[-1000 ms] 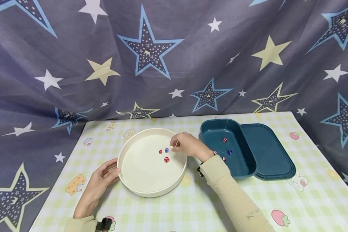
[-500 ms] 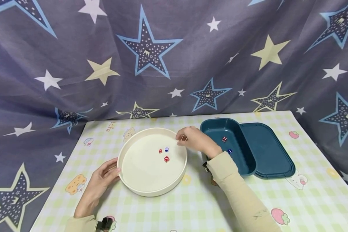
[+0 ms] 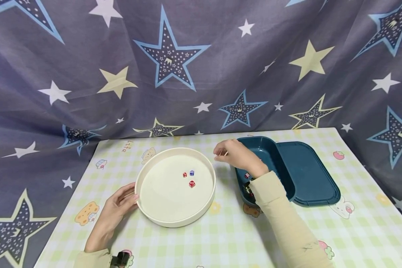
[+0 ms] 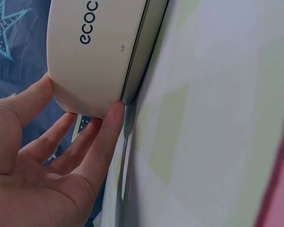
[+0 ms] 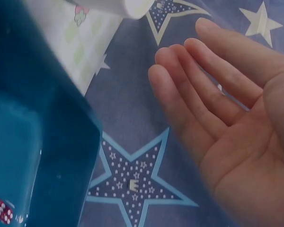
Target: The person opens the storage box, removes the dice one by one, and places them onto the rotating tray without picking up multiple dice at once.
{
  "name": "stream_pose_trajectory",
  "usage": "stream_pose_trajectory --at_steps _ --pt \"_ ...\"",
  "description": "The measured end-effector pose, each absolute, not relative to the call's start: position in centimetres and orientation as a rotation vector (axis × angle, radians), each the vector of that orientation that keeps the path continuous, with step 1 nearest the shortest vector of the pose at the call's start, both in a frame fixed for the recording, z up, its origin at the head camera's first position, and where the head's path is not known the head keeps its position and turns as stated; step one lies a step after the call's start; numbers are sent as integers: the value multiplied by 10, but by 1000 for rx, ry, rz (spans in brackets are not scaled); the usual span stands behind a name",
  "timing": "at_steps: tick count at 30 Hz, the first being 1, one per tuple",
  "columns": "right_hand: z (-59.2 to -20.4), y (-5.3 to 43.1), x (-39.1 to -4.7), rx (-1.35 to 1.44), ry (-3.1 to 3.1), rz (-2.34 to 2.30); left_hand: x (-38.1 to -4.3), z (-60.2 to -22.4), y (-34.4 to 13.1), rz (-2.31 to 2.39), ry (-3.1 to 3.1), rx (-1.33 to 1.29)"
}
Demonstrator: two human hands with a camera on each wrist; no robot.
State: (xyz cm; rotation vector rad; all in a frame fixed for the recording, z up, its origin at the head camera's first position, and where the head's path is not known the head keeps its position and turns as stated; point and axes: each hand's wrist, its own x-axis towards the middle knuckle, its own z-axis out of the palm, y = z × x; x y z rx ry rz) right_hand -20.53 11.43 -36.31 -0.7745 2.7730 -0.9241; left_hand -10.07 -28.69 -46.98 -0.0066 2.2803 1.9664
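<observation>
My left hand (image 3: 118, 206) holds the left edge of a round cream tray (image 3: 167, 201), its thumb at the rim and fingertips along the side wall, as the left wrist view shows with the tray wall (image 4: 99, 61) up close. Inside the tray lie a small red die (image 3: 185, 174), a blue die (image 3: 192, 173) and a bigger red die (image 3: 192, 184). My right hand (image 3: 238, 154) hovers over the left rim of a dark teal box (image 3: 284, 175). In the right wrist view its fingers are loosely bent with nothing between them. A red die (image 5: 2, 211) lies in the box.
The teal lid (image 3: 311, 175) lies flat to the right of the box, against its side. A checked cloth (image 3: 174, 245) with cartoon prints covers the table. Behind hangs a star-patterned curtain (image 3: 194, 111). My right sleeve hides part of the box.
My right hand has moved right, from above the tray's right side to the box's left rim. The left hand, the tray and its three dice have stayed in place.
</observation>
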Motion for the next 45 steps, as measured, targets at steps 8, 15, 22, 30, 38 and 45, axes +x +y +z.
stream_pose_trajectory --at_steps 8,15,22,30,38,45 --pt "-361 135 -206 -653 2782 -965 -100 -469 -287 1974 2271 -2" --pt "-364 154 -209 -631 2807 -972 -102 -471 -287 1965 2281 8" --pt "-368 172 -210 -614 2828 -980 -102 -470 -287 1971 2278 10" --pt "-371 188 -210 -575 2845 -988 -102 -471 -288 1976 2282 9" --pt "-376 203 -213 -587 2874 -1001 -102 -471 -287 1974 2285 -7" --pt "-381 211 -217 -559 2879 -989 -101 -470 -286 1972 2274 -23"
